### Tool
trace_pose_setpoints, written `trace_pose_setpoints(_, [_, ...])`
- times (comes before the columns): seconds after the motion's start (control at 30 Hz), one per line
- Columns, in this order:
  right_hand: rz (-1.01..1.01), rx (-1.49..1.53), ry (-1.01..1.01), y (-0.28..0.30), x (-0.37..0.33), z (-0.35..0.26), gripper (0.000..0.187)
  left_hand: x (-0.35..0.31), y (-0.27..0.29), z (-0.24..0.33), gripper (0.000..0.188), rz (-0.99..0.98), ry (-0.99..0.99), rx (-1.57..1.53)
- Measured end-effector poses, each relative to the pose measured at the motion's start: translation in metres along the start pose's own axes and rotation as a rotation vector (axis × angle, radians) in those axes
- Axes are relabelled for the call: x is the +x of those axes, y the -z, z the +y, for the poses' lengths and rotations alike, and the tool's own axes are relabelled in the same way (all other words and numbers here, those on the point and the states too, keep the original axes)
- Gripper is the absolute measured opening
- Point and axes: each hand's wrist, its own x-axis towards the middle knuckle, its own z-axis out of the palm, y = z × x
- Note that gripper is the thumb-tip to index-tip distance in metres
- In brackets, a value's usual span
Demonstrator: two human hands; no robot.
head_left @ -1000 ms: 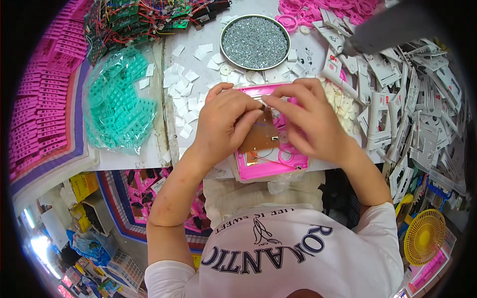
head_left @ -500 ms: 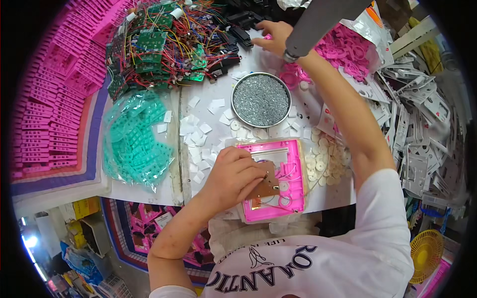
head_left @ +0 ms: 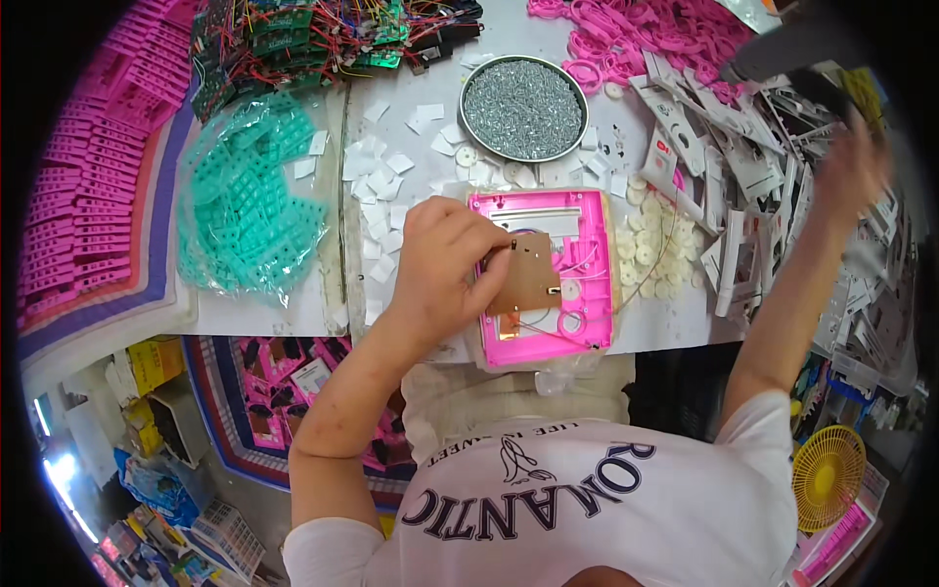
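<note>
My left hand (head_left: 445, 269) is closed on the left edge of a brown circuit board (head_left: 528, 274), thumb and fingers pinching it. The board lies over the open pink plastic case (head_left: 538, 347), which rests in front of me with thin wires and a pink ring inside. Far to the right, my right hand (head_left: 853, 171) is raised over the pile of white plastic parts (head_left: 768, 147) and smeared by motion. A dark blurred shape and a grey tapered object (head_left: 782, 57) are close to it; whether it holds anything cannot be made out.
A round tin of small metal screws (head_left: 523, 108) stands behind the case. White square pieces (head_left: 372, 176) and cream discs (head_left: 655, 245) lie around it. A bag of teal parts (head_left: 249, 210), wired green boards (head_left: 293, 39), stacked pink parts (head_left: 83, 215) and pink rings (head_left: 626, 39) surround the workspace.
My right hand has swung from the black parts at the back to the far right. The view has shifted, with the table sitting higher in it. My left hand stays at the board.
</note>
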Motion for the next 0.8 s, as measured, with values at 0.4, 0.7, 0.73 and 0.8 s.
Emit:
trace_pose_setpoints(0.4, [-1.065, 0.316, 0.058, -0.085, -0.147, -0.275, 0.041, 0.008, 0.001, -0.006, 0.016, 0.06, -0.081, 0.112])
trace_pose_setpoints(0.7, [-1.0, 0.272, 0.073, -0.094, -0.154, -0.266, 0.051, 0.005, 0.0, -0.008, 0.014, 0.069, -0.092, 0.088])
trace_pose_setpoints(0.73, [-1.013, 0.306, 0.076, -0.089, -0.153, -0.264, 0.051, 0.005, 0.001, -0.009, 0.014, 0.071, -0.082, 0.1])
trace_pose_setpoints(0.8, [-1.03, 0.375, 0.062, -0.077, -0.146, -0.256, 0.053, 0.004, 0.001, -0.009, 0.014, 0.076, -0.065, 0.121])
